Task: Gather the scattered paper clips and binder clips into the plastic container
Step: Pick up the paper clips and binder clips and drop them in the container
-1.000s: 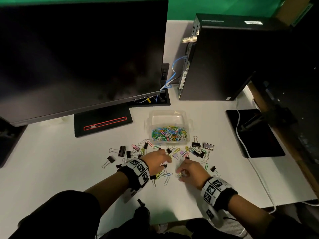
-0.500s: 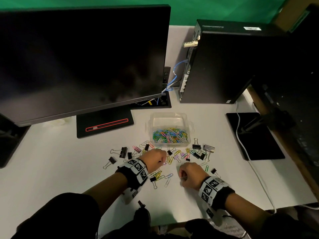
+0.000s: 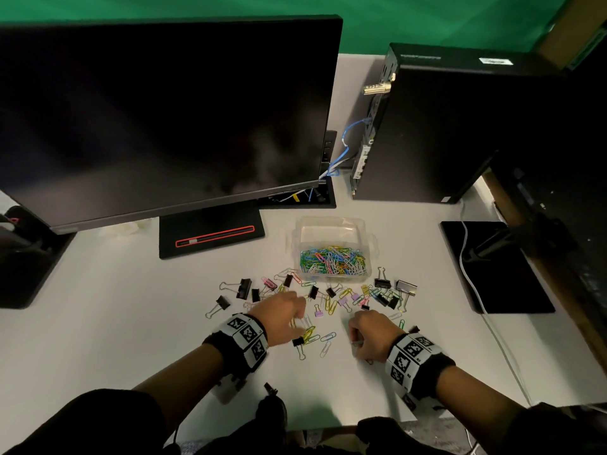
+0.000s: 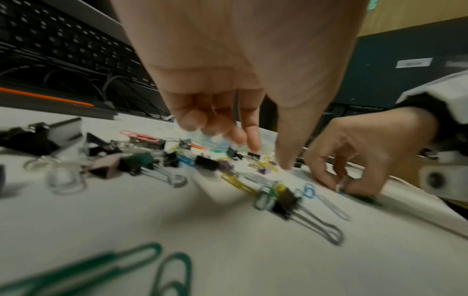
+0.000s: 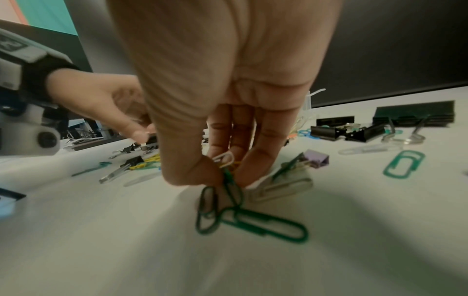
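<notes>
I am pinching a small bunch of paper clips (image 5: 228, 180) between the thumb and fingers of my right hand (image 5: 222, 112); green ones are dangling onto the desk (image 3: 98, 323). I judge it best to be squeezing tight and lifting straight up, so linked clips are not dragging others along. My left hand (image 4: 240, 90) is hanging over the scatter with fingers loosely curled; something thin may be lying in them, so I cannot tell whether it is holding anything. The plastic container (image 3: 331, 224) is sitting well ahead of both hands, beyond the loose binder clips (image 3: 244, 288).
</notes>
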The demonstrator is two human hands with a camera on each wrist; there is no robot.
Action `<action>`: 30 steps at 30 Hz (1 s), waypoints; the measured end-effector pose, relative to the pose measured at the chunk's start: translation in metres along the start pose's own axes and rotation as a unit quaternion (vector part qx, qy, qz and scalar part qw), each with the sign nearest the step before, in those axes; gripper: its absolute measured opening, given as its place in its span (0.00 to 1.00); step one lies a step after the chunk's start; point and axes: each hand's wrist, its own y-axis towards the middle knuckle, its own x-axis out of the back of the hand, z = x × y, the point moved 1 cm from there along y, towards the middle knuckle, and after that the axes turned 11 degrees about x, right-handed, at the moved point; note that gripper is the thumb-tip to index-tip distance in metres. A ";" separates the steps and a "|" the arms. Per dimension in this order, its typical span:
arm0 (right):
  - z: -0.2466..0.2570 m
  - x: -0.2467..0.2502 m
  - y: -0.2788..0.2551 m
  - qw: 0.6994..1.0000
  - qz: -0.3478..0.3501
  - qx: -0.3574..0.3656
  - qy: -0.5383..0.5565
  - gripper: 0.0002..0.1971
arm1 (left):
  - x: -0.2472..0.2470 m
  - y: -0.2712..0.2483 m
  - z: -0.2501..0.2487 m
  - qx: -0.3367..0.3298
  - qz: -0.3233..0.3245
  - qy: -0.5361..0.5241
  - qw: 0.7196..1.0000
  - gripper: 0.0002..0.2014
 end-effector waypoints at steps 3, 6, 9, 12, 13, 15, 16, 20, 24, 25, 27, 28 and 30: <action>-0.001 -0.001 0.000 1.000 -0.007 0.010 -0.001 0.09 | -0.012 -0.007 -0.008 0.007 0.062 0.024 0.998 0.17; -0.002 -0.001 0.000 1.000 -0.006 0.013 0.000 0.08 | -0.019 -0.010 -0.012 0.036 0.081 0.020 0.996 0.17; -0.003 0.000 -0.001 0.999 -0.023 0.020 0.017 0.07 | -0.021 -0.011 -0.015 0.049 0.079 -0.022 0.995 0.15; -0.001 0.004 -0.002 0.999 -0.036 0.025 0.027 0.07 | -0.024 -0.013 -0.016 0.068 0.054 -0.073 0.993 0.11; -0.001 0.007 -0.002 0.998 -0.039 0.021 0.034 0.07 | -0.025 -0.013 -0.016 0.073 0.048 -0.082 0.993 0.11; 0.000 0.018 0.000 0.997 -0.059 0.001 0.054 0.09 | -0.025 -0.014 -0.015 0.082 0.045 -0.093 0.991 0.12; 0.001 0.026 0.002 0.995 -0.074 -0.009 0.064 0.10 | -0.025 -0.015 -0.015 0.084 0.045 -0.098 0.991 0.12; 0.001 0.061 0.016 0.980 -0.160 -0.027 0.115 0.09 | -0.024 -0.019 -0.011 0.099 0.034 -0.116 0.988 0.11; -0.005 0.085 0.034 0.955 -0.275 -0.041 0.104 0.08 | -0.020 -0.021 -0.002 0.107 0.006 -0.148 0.983 0.11; -0.005 0.089 0.037 0.952 -0.289 -0.036 0.094 0.10 | -0.018 -0.022 0.000 0.106 -0.003 -0.156 0.982 0.11; -0.002 0.088 0.042 0.957 -0.280 -0.020 0.075 0.14 | -0.015 -0.023 0.006 0.105 -0.016 -0.160 0.981 0.10; 0.001 0.084 0.043 0.963 -0.261 -0.007 0.067 0.15 | -0.014 -0.025 0.010 0.107 -0.019 -0.156 0.982 0.09; 0.009 0.069 0.042 0.976 -0.206 0.025 0.064 0.15 | -0.012 -0.028 0.018 0.112 -0.021 -0.137 0.984 0.09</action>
